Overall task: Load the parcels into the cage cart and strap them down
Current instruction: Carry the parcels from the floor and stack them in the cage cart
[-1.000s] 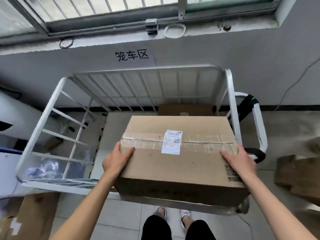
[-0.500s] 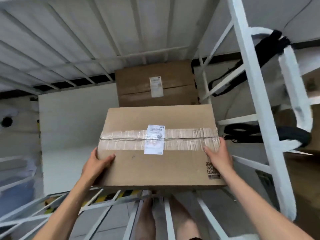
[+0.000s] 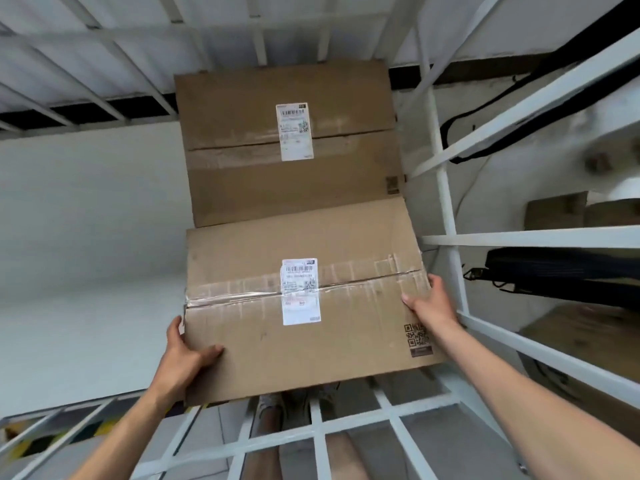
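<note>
**Desk:** Where do we stand with the parcel?

**Floor:** Inside the cage cart (image 3: 530, 235), above its white deck (image 3: 86, 220). We hold the taped cardboard parcel (image 3: 249, 341) by its two short ends. Its near edge is raised over the cart's front grille (image 3: 349, 426), and its far edge lies against a second parcel (image 3: 242, 181) that sits at the cart's back rail.

**Desk:** And our grips?

**Floor:** Our left grip (image 3: 188, 355) is curled round the near left corner, with one digit lying on the top face. Our right grip (image 3: 431, 303) clasps the right end at the tape seam, thumb on top and fingers along the side. Both are closed on the box and hold nothing else.

**Desk:** Is it resting on the deck?

**Floor:** We cannot tell, because the box hides its own underside.

**Desk:** What else is in shot?

**Floor:** A white shipping label (image 3: 300, 292) crosses the seam, and the second parcel carries its own label (image 3: 294, 131). Black straps (image 3: 561, 275) hang on the cart's right side rails. Brown cartons (image 3: 588, 334) stand outside that same side.
</note>
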A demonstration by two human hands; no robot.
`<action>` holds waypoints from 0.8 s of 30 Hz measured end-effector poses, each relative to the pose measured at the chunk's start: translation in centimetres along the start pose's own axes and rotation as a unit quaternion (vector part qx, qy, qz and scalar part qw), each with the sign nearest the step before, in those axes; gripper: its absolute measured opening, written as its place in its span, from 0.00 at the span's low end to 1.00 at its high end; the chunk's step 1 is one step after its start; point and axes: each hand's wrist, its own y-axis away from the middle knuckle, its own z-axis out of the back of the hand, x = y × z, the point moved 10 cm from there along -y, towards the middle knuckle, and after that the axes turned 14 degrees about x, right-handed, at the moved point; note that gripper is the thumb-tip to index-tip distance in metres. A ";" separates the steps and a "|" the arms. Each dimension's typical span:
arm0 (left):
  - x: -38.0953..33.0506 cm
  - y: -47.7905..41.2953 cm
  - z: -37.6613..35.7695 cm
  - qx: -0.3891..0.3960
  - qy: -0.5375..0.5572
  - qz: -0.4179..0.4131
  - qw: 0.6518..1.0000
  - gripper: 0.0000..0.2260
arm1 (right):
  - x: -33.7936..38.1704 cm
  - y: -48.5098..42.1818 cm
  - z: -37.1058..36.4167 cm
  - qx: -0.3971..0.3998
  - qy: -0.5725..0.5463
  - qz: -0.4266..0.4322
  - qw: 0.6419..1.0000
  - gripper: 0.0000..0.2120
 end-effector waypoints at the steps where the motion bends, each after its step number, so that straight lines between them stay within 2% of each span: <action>1: 0.1 -0.7 -0.5 0.007 -0.001 0.001 1.000 0.46 | -0.4 -0.5 -0.3 -0.005 0.002 -0.009 1.000 0.31; 7: -0.2 -4.2 -3.5 0.013 -0.010 -0.021 1.000 0.46 | -2.1 -4.7 -1.3 -0.022 0.046 -0.056 0.997 0.31; 13: 0.7 -6.3 -4.3 0.022 0.008 -0.018 1.000 0.47 | -1.5 -7.3 -2.3 -0.017 0.184 -0.074 0.980 0.25; 17: 0.9 -6.7 -4.3 0.061 0.002 -0.028 0.998 0.45 | -1.0 -7.4 -2.1 -0.036 0.242 -0.077 0.967 0.24; 20: 0.3 -6.0 -4.4 0.095 -0.005 -0.015 0.995 0.44 | -0.8 -6.3 -2.4 -0.040 0.258 -0.051 0.964 0.28; 22: -0.9 -5.1 -4.4 0.094 -0.015 -0.029 0.995 0.41 | -0.2 -5.1 -2.7 -0.037 0.254 -0.025 0.966 0.34; 24: -2.6 -3.4 -4.7 0.092 -0.022 -0.033 0.995 0.43 | 1.0 -3.2 -3.2 -0.019 0.256 -0.003 0.966 0.40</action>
